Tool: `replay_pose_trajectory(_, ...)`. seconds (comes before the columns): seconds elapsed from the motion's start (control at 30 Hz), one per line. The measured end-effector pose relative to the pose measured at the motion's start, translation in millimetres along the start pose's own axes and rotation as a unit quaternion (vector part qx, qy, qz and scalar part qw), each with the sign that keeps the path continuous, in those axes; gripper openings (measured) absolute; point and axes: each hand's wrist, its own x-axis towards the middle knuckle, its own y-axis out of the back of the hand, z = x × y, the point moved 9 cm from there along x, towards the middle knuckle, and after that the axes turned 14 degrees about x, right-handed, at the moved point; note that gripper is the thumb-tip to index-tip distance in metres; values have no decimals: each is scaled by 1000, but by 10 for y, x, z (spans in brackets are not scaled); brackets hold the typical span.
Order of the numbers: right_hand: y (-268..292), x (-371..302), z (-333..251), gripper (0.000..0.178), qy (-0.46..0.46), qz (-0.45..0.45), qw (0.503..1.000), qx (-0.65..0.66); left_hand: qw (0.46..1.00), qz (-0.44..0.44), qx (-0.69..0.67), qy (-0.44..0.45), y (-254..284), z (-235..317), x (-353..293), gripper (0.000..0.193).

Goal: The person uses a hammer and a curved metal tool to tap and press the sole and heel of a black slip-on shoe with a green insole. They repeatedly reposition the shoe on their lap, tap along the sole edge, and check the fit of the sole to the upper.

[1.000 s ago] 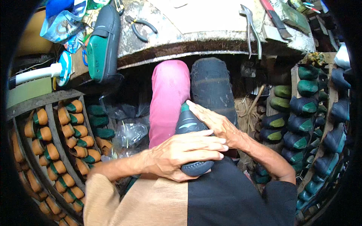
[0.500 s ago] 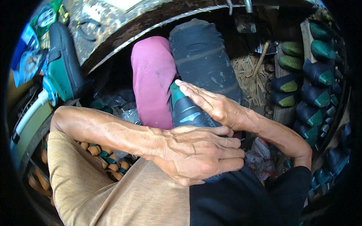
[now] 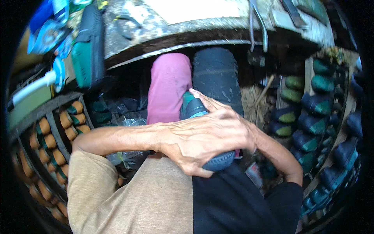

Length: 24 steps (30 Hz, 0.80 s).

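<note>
A shoe (image 3: 220,160) lies lengthwise in my lap, its green toe pointing away between the knees and its dark, rounded heel toward me. My left hand (image 3: 191,136) spans the middle of it, thumb near the heel, and hides most of the upper. My right hand (image 3: 222,114) runs along the shoe's right side, fingertips near the toe. Both hands hold the shoe. Where the left fingers meet the right hand, the overlap hides them.
Ahead stands a worn workbench (image 3: 156,33) with a white sheet (image 3: 194,9), pliers (image 3: 126,26) and a dark green shoe (image 3: 83,54) at its left. Wooden racks hold tan shoe lasts (image 3: 46,128) at left and green-toed shoes (image 3: 311,104) at right. A stick (image 3: 265,89) leans among shavings.
The view has tilted up, showing more of the bench. My left hand has slid forward over the shoe, away from the heel, which now shows. The right hand stays along the side.
</note>
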Motion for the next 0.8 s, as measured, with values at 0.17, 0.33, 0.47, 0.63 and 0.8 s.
replay_pose_trajectory(0.17,-244,153,-25,111,11,-20,981,-194,932,316,85,157,130,102,-966,133)
replay_pose_trajectory(0.33,-431,251,42,135,-16,-19,957,-291,855,457,68,234,-266,167,-1551,134)
replay_pose_trajectory(0.47,-443,284,39,130,-16,-10,955,-296,852,471,89,209,-325,173,-1653,124)
replay_pose_trajectory(0.63,-428,281,-14,123,-32,36,961,-274,862,480,112,122,-151,213,-1525,78)
replay_pose_trajectory(0.8,-416,231,-234,116,-68,47,972,-221,842,517,34,150,257,257,-1471,64)
